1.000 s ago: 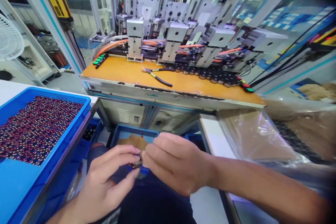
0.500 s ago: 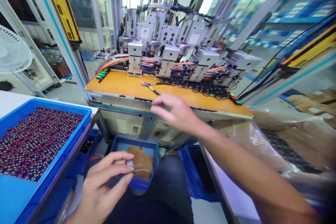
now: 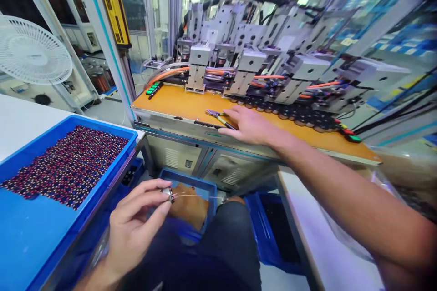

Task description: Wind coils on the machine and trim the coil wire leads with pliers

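My left hand pinches a small silvery cylindrical part between thumb and fingertips, with thin coppery wires trailing to the right. On the orange bench top, my right hand reaches over the handles of a pair of pliers. Its thumb and fingers are apart, on either side of the handles; whether they touch them I cannot tell. The pliers' jaws point left.
A machine with several metal blocks stands behind the bench, with a row of dark round parts before it. At left is a blue tray of small parts. Below, a blue bin holds brown sheet material.
My right hand has come down from above the bench's front edge onto the pliers' handles. The view has shifted left. My left hand still pinches the cylindrical part.
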{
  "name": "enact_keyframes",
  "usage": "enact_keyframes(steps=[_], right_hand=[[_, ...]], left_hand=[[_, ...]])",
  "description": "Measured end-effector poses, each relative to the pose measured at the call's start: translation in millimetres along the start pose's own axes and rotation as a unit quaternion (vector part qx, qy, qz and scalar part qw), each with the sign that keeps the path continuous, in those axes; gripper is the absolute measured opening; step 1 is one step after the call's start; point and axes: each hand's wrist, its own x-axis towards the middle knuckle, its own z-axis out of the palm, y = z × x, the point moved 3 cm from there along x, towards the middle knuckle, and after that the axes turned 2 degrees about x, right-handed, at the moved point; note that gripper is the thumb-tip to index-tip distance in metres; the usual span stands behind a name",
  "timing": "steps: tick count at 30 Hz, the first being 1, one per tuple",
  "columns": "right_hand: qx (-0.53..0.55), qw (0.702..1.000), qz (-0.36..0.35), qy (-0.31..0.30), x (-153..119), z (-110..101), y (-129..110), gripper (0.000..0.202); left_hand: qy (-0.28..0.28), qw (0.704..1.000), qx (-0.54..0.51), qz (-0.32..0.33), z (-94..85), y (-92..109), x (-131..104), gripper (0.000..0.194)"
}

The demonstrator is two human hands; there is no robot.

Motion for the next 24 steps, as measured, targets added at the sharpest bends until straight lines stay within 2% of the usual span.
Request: enact_keyframes(steps=[2, 4, 6, 7, 9, 12, 14, 16, 18, 22, 24], right_hand=[[-0.028, 0.999, -0.019, 0.006, -22, 0, -6, 0.050], [-0.003, 0.998, -0.039, 0.041, -49, 2, -19, 0.048], [0.120, 0.989, -0.047, 0.071, -80, 9, -41, 0.047], [0.207, 0.975, -0.043, 0.065, -96, 15, -54, 0.046], [0.372, 0.928, -0.015, 0.014, -127, 32, -85, 0.046], [0.562, 0.826, 0.006, -0.049, -164, 52, -133, 0.052], [0.652, 0.756, -0.003, -0.050, -178, 56, -156, 0.059], [0.705, 0.708, -0.026, -0.038, -183, 55, -169, 0.066], [0.718, 0.694, -0.047, -0.027, -183, 51, -174, 0.070], [0.703, 0.708, -0.058, -0.041, -176, 48, -174, 0.072], [0.706, 0.705, -0.062, -0.039, -173, 47, -174, 0.074]], left_hand=[[-0.005, 1.000, -0.003, -0.004, 0.7, -1, 0, 0.030], [-0.008, 1.000, -0.005, -0.005, 1.9, -2, 0, 0.030], [-0.013, 1.000, 0.000, -0.004, 3.6, -3, 0, 0.030], [-0.016, 1.000, 0.004, -0.003, 4.6, -4, 1, 0.030], [-0.023, 1.000, 0.008, 0.000, 6.8, -4, 2, 0.031], [-0.032, 0.999, 0.007, 0.001, 10.3, -5, 4, 0.032], [-0.040, 0.999, 0.007, 0.001, 12.7, -5, 5, 0.033], [-0.045, 0.999, 0.008, 0.000, 14.4, -5, 5, 0.033], [-0.048, 0.999, 0.008, 0.001, 15.6, -6, 5, 0.034], [-0.054, 0.998, 0.013, 0.005, 17.4, -6, 3, 0.036], [-0.055, 0.998, 0.012, 0.005, 17.7, -6, 3, 0.036]])
